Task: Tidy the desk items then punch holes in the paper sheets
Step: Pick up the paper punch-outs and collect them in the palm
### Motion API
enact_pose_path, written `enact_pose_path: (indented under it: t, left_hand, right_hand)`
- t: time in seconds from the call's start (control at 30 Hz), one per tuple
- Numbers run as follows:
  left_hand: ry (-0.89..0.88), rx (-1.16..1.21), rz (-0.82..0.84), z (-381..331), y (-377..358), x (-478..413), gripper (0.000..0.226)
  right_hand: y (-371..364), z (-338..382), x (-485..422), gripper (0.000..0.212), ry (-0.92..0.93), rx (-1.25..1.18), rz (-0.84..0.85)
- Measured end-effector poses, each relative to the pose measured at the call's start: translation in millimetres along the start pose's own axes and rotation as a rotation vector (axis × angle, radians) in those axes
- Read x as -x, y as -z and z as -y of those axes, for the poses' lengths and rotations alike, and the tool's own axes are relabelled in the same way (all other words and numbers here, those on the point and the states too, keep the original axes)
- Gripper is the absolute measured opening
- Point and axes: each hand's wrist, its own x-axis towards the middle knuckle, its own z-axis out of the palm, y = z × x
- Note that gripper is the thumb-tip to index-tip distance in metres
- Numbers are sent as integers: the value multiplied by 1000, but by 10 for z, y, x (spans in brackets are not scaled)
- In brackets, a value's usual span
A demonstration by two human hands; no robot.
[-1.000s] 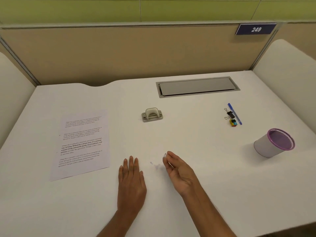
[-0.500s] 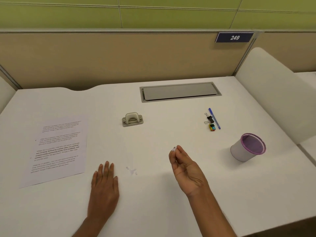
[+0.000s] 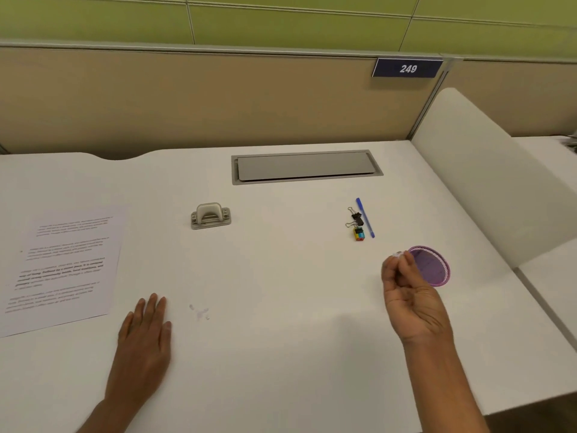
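Observation:
My right hand (image 3: 412, 295) pinches a tiny clear item (image 3: 397, 254) between its fingertips, just left of the purple-rimmed pen cup (image 3: 432, 267), whose body my hand mostly hides. My left hand (image 3: 145, 342) rests flat on the white desk (image 3: 281, 354), fingers straight. A few small clear bits (image 3: 199, 312) lie on the desk to its right. Printed paper sheets (image 3: 62, 264) lie at the left. A grey hole punch (image 3: 210, 215) stands mid-desk. A blue pen (image 3: 364, 217), black binder clips (image 3: 355, 217) and a small coloured block (image 3: 359, 234) lie together behind the cup.
A grey cable hatch (image 3: 306, 166) is set into the back of the desk. A beige partition with a blue sign reading 249 (image 3: 407, 68) closes the back. A white side divider (image 3: 487, 173) bounds the right edge.
My right hand has carried the tiny clear item from the desk's middle rightward to the cup's rim. My left hand has stayed flat. The view has turned right.

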Motion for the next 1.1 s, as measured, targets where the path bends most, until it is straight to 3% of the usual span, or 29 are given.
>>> enact_pose_path:
  t: [0.1,0.2,0.5,0.73,1.1]
  left_hand:
    - [19,30,6,-2,18,9,63]
    - [42,92,10,-58,61,16,65]
    - [-129,305,24,-1066,102,-65,58]
    - [-278,415,27,-2060,110,-292,54]
    - [-415,500,75,-2957,-70,-370,49]
  right_hand:
    - [77,255,-41,29,86,-71,-49]
    - [176,501,-102,23,188,14,3]
    - [132,683,-475,22,638,762,-256]
    - [283,664,-621,17,930,1346,-292]
    - [408,775,-736,23,958,1624,-213]
